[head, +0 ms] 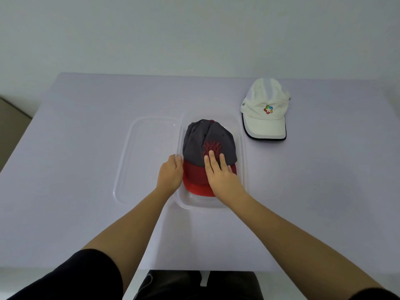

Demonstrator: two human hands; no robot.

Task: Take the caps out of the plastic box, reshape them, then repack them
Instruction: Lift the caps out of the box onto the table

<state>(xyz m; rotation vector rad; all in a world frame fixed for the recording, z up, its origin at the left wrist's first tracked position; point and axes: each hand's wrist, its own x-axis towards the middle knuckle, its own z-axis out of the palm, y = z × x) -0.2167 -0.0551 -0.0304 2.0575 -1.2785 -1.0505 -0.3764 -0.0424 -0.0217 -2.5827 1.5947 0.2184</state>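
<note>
- A clear plastic box [202, 205] stands near the middle of the pale worktop [82, 152], its long sides running from the near edge toward the far edge.
- Inside the box lies a grey cap [207, 135] with a red emblem on its front. Its red brim [195, 177] points toward the near edge, and the crown fills most of the box.
- The right hand [221, 175] lies flat on the cap where crown meets brim. Its fingers [213, 159] are straight and slightly spread, pressing on the emblem and gripping nothing.
- The left hand [171, 173] is at the left wall of the box, beside the brim. Its fingers curl over the rim and hold the box; the fingertips are hidden.
- A clear lid [147, 148] lies flat on the worktop just to the left of the box, its edge against the box.
- A white cap [265, 114] with a small coloured logo sits toward the far right corner, apart from the box, its dark-edged brim facing the near edge.
- Both forearms are bare, with dark sleeves [75, 278] above them.
</note>
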